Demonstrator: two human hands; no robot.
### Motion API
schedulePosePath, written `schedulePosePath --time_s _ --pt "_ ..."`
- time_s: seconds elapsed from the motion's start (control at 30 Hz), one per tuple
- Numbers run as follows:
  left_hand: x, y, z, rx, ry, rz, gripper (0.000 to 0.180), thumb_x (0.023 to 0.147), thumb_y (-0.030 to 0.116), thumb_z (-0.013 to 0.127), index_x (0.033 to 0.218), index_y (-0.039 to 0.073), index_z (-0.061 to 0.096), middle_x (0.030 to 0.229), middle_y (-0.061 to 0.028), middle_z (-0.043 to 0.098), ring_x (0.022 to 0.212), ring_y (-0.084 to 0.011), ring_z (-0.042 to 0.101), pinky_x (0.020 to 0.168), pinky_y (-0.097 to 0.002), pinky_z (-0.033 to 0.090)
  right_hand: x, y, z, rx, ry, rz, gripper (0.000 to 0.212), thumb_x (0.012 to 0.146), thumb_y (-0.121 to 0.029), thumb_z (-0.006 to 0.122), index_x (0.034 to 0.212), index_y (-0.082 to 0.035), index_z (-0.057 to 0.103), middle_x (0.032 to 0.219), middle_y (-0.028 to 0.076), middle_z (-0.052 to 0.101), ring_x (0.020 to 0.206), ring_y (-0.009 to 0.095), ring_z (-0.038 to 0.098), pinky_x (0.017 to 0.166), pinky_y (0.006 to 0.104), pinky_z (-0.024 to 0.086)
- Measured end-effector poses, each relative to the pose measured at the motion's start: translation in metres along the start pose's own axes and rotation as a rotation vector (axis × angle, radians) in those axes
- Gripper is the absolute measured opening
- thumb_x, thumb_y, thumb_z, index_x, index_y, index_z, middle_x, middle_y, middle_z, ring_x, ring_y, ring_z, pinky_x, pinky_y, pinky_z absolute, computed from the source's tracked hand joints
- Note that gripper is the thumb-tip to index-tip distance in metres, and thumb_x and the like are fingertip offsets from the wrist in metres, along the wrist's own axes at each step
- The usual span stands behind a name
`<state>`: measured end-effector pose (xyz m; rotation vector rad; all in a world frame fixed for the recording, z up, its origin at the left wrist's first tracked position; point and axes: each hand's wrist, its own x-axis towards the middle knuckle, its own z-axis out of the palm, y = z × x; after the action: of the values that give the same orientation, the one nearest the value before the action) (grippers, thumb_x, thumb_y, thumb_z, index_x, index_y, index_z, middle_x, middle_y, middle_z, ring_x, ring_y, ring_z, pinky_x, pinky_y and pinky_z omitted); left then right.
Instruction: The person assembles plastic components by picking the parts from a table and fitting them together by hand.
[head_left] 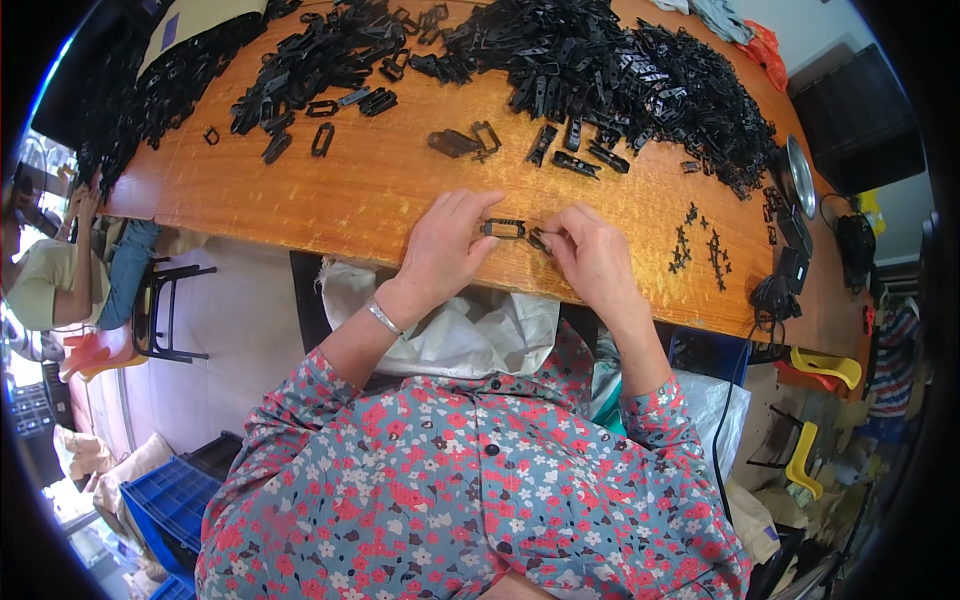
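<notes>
Black frame (504, 229) sits near the close edge of the table (350, 205), right between the two hands. Closest to us is the flowery shirt (470, 470), and past it a white sack (455, 330) hangs by the table edge. The left hand (440, 250) is at the left end of the frame, with its thumb and fingers bent close to it. I cannot tell if they pinch it or just keep it steady. The right hand (592, 255) has its thumb and finger tips nearly together, with a small dark piece (539, 239) held in them. That piece is just beside the frame, and a little gap shows between them. So they are not joined, and this one looks unfinished to me.

Off to the right lie small black bits (715, 258), spread in loose lines. A bit farther away are some loose black clips (575, 165) and a lone frame (322, 140). Farthest back are a big heap (570, 75) and a left heap (325, 60) of black parts. Lots seems left, but I cannot tell which parts in the heaps are done.
</notes>
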<state>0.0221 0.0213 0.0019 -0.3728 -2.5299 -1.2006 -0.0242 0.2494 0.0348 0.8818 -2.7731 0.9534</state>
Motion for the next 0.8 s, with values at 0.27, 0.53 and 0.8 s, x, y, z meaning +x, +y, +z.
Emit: schedulePosePath --time_s 0.27,0.53,0.8 --pt "0.000 -0.004 0.001 -0.016 0.006 -0.026 0.063 0.075 -0.004 0.078 0.135 0.005 0.061 0.102 -0.0124 0.065 0.096 -0.0301 0.064 0.087 -0.0407 0.053 0.027 -0.017 0.029 -0.157 0.008 -0.227 0.012 0.084 -0.009 0.075 0.089 -0.007 0.065 0.087 0.013 0.062 0.079 0.036 0.070 0.067 0.0468 0.056" --pt "0.003 -0.003 0.000 -0.027 -0.004 0.002 0.061 0.076 -0.003 0.078 0.135 0.004 0.061 0.103 -0.0122 0.066 0.097 -0.0299 0.065 0.086 -0.0403 0.054 0.032 -0.008 0.033 -0.196 -0.089 -0.177 0.013 0.085 -0.011 0.075 0.089 -0.005 0.064 0.089 0.015 0.062 0.080 0.038 0.070 0.067 0.0490 0.056" --pt "0.005 -0.005 0.000 -0.132 -0.157 -0.143 0.031 0.091 0.004 0.075 0.121 0.001 0.067 0.095 -0.0078 0.066 0.081 -0.0183 0.067 0.078 -0.0310 0.054 0.004 -0.016 0.029 0.178 0.033 -0.057 0.019 0.093 -0.015 0.075 0.101 0.000 0.067 0.092 0.016 0.069 0.076 0.033 0.072 0.066 0.0399 0.059"
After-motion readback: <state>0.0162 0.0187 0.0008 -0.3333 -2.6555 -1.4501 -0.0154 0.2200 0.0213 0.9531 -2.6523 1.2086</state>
